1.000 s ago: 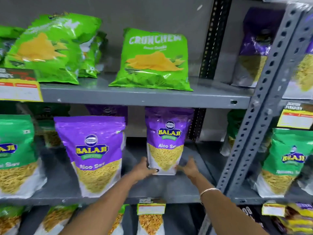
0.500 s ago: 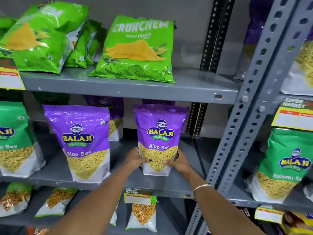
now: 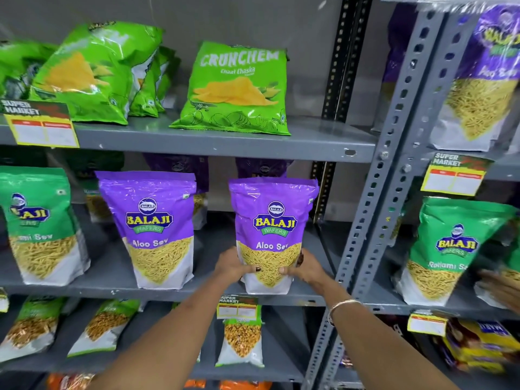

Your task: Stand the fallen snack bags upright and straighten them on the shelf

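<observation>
Hands bracket the purple bag [image 3: 272,235] low on the middle shelf [image 3: 112,288]: left hand [image 3: 235,265] grasping its left edge, right hand [image 3: 305,267] its right, thumbs across the front, likely squaring it upright beside its purple neighbour [image 3: 153,229].

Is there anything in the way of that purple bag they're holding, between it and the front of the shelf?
Nothing visible. Both hands, left hand and right hand, grip the purple Aloo Sev bag, which stands upright at the shelf's front edge. The neighbouring purple bag stands apart, to its left.
</observation>
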